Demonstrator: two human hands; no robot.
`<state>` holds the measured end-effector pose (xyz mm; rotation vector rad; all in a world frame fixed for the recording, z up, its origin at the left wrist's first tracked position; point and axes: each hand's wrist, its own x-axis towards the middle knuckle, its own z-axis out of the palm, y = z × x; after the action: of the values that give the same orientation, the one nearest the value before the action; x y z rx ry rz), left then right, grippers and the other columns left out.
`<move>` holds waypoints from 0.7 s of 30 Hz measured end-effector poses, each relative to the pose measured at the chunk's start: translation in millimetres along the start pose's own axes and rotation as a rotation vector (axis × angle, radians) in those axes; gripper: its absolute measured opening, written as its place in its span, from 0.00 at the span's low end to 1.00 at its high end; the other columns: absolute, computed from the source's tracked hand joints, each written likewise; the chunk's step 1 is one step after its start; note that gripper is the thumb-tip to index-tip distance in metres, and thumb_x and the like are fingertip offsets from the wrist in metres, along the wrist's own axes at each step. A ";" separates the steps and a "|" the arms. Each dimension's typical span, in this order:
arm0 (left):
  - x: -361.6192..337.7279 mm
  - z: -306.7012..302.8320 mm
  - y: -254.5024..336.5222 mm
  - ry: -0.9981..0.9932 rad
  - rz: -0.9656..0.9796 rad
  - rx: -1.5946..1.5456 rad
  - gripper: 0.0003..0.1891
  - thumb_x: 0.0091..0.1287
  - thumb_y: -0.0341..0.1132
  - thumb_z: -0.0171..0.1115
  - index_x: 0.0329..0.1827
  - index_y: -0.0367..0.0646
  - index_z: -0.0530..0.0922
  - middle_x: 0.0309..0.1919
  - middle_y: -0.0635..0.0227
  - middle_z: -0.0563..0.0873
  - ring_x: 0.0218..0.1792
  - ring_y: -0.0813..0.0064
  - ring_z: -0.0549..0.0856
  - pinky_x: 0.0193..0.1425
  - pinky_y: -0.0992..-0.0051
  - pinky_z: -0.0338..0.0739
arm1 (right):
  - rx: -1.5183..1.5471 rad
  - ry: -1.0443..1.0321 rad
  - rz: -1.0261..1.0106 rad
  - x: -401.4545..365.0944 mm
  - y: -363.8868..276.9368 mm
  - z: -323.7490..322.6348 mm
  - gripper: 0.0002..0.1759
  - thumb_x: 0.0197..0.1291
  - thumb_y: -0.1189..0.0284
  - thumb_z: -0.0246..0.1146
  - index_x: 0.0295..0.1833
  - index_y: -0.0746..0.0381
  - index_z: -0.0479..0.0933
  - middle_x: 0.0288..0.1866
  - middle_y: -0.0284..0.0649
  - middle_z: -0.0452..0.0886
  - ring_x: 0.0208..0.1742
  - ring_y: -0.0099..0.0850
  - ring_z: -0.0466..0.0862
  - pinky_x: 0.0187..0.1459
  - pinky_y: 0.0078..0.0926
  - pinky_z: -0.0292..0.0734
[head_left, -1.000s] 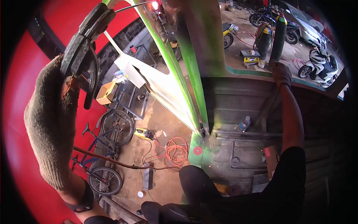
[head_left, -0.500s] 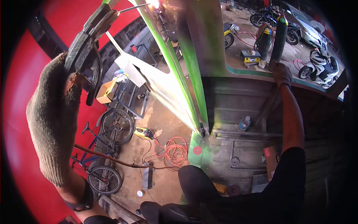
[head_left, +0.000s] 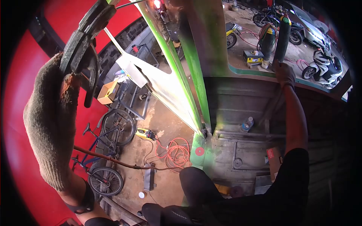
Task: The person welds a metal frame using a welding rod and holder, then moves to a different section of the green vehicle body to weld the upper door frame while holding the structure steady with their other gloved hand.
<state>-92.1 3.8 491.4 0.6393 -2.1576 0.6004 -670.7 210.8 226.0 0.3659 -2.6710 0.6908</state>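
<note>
My left hand (head_left: pixel 51 124), in a thick knitted glove with a burnt brown patch, is closed round a black electrode holder (head_left: pixel 81 41). A thin welding rod (head_left: pixel 130 3) runs from its jaws towards a glowing spot (head_left: pixel 157 4) on a scorched, green-edged metal pillar (head_left: pixel 171 56) at the top. The glove hides my fingers. At the right, my right hand (head_left: pixel 285 74), which looks gloved, is closed over the teal-edged metal sill (head_left: pixel 252 72) of a vehicle body. A welding cable (head_left: pixel 124 164) passes behind my left forearm.
On the ground below left are a bicycle (head_left: pixel 105 150), a coiled orange hose (head_left: pixel 177 154) and a yellow machine (head_left: pixel 145 133). A bottle (head_left: pixel 247 124) and a cardboard box (head_left: pixel 274 162) lie inside the body. Gas cylinders (head_left: pixel 282 39) and motorbikes (head_left: pixel 324 69) stand beyond the sill.
The bright arc and sparks at the top have shrunk to a small reddish glow. My left hand and the electrode holder have shifted slightly left. My right hand stays put.
</note>
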 end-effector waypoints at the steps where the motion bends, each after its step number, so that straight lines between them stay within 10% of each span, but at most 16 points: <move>1: 0.5 -1.1 0.5 0.001 0.001 0.000 0.19 0.78 0.33 0.62 0.70 0.45 0.79 0.47 0.58 0.91 0.48 0.72 0.90 0.53 0.71 0.83 | 0.001 0.001 0.001 -0.4 -0.2 -1.1 0.32 0.73 0.40 0.51 0.47 0.55 0.89 0.47 0.55 0.88 0.53 0.56 0.87 0.55 0.54 0.78; 21: 2.1 1.8 6.3 -0.020 -0.023 -0.152 0.18 0.75 0.33 0.68 0.65 0.37 0.80 0.45 0.61 0.92 0.45 0.78 0.88 0.52 0.74 0.83 | -0.079 -0.112 0.026 2.9 -6.8 -5.9 0.36 0.77 0.41 0.45 0.55 0.58 0.87 0.57 0.56 0.86 0.61 0.55 0.84 0.64 0.50 0.77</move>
<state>-98.2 6.9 490.7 0.5889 -2.1873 0.4151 -669.5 207.6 234.7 0.3591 -2.8044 0.5862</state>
